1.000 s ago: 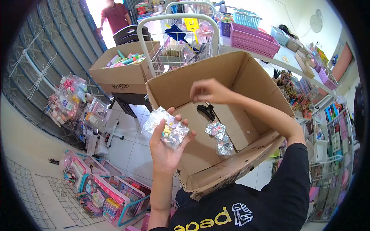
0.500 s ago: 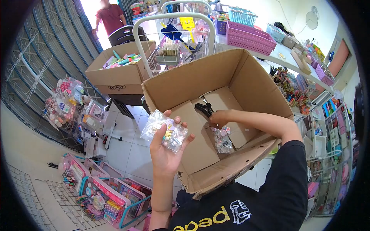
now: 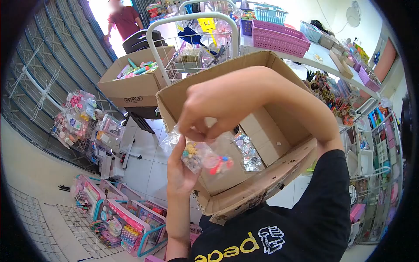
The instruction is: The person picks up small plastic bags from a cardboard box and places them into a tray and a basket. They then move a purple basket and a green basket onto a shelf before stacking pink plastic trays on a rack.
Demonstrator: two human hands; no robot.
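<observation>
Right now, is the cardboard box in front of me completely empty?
No, clear packets of small items lie on the floor of the cardboard box.

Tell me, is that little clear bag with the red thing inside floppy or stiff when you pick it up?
Probably floppy: the clear bag hangs loose and crinkled below the right hand, which pinches its top. It seems light, since only fingertips carry it. The shiny plastic may be a bit slippery. The left hand holds more such bags against its palm.

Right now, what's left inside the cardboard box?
In the cardboard box, two clear packets of small trinkets lie on the bottom flaps. The right hand and forearm cover the rest of the floor.
</observation>
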